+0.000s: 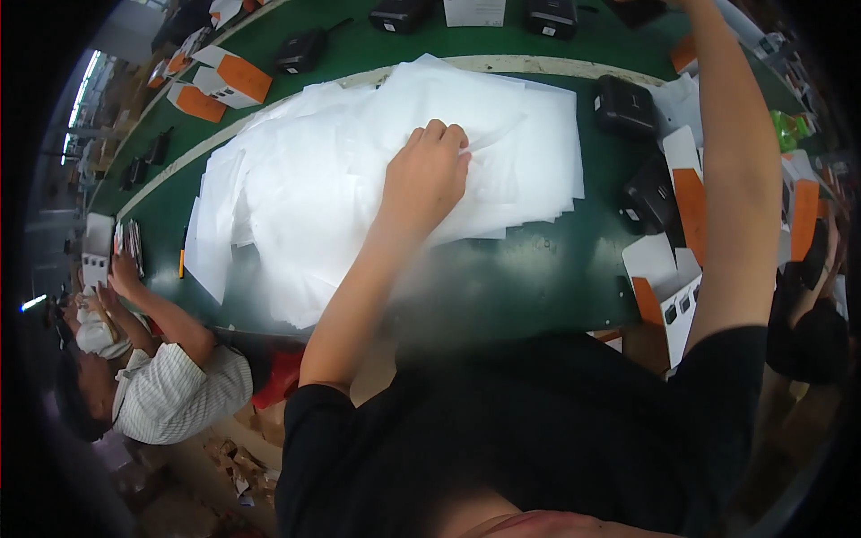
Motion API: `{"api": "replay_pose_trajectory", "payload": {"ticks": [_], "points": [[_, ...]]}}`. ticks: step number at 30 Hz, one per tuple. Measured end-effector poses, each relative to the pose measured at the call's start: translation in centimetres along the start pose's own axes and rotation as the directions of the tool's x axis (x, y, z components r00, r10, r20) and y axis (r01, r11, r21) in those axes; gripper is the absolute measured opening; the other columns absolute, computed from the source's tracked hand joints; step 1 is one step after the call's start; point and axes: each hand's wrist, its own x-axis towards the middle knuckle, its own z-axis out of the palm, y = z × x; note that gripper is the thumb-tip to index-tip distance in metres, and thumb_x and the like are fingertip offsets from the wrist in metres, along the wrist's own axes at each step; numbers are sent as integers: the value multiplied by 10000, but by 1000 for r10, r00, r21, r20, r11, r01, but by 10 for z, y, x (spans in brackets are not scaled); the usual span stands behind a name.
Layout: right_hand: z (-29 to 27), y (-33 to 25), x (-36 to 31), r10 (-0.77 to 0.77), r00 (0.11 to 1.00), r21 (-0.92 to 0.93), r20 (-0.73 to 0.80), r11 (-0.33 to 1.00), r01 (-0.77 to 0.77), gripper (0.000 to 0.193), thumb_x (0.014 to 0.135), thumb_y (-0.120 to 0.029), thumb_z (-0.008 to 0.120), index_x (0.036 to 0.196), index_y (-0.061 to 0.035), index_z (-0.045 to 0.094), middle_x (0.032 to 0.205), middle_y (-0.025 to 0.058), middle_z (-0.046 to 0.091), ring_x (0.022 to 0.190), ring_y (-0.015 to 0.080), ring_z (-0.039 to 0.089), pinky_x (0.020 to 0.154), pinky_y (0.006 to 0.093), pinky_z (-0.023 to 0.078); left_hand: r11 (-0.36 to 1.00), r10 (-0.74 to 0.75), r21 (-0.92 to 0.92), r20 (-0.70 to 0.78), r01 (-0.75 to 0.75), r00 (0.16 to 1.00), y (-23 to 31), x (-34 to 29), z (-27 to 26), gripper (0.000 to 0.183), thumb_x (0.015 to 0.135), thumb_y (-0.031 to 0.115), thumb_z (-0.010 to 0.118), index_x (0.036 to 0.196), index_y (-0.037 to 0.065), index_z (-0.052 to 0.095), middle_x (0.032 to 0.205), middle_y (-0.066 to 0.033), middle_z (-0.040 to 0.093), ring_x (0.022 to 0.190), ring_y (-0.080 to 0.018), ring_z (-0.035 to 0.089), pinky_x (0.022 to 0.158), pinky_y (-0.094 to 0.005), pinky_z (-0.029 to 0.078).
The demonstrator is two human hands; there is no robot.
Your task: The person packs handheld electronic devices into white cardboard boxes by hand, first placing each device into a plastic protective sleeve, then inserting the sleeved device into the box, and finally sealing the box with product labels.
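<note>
A wide, loose pile of thin white translucent sheets (305, 188) covers the middle of the green table. My left hand (427, 172) is over the pile, its fingers curled and pinching the top sheet, which is creased and raised beside the fingertips. Far to the right, my right arm stretches toward the back of the table. Only a sliver of my right hand (683, 4) shows at the top edge, so its fingers are hidden. A dark flat object (635, 11) lies right beside it; whether they touch, I cannot tell.
Black cases (625, 107) stand at the right and along the back. Orange-and-white open boxes (683, 202) sit at the right, more boxes (235, 79) at the far left. A person in a striped shirt (184, 390) works at the left, near an orange pen (182, 253).
</note>
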Motion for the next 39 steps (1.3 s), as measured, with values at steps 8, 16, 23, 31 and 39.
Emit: {"api": "replay_pose_trajectory", "payload": {"ticks": [8,16,23,31,39], "points": [[70,-85,-151,115,837,845,-535,66,531,507,871,-362,795,1189,13,670,1048,77,721,903,163,679,792,301,532,999,39,-2,-42,-39,998,23,33,15,183,915,159,664,980,-8,701,976,-172,687,880,-334,680,806,-423,541],[207,-67,-185,-28,990,848,-135,-521,101,498,982,-426,663,1307,-58,577,1206,108,670,1083,223,645,854,423,567,873,-268,-457,-158,170,950,7,30,5,217,932,170,677,1003,-19,756,903,-146,750,785,-223,706,767,-313,543],[228,-99,-205,-328,945,843,-16,-512,-163,647,953,-427,695,1423,-36,485,1335,154,616,1222,292,612,1049,598,481,717,-296,-681,-105,148,949,17,32,1,168,912,115,716,992,-28,753,840,-89,753,759,-126,691,718,-261,537],[216,-71,-201,-191,976,934,-102,-355,28,614,944,-394,714,1391,-19,521,1309,132,629,1192,259,630,1031,463,515,406,-436,-912,-133,63,890,15,38,-44,225,942,127,730,1077,-52,714,927,-64,722,823,-93,645,743,-229,513],[211,-100,-208,-250,941,896,-228,-432,103,621,914,-415,754,1385,-70,542,1279,78,641,1171,204,624,1006,431,512,541,-273,-840,-135,36,953,32,28,-30,195,916,101,750,1050,-41,736,952,-66,744,830,-92,664,736,-217,515]]}}
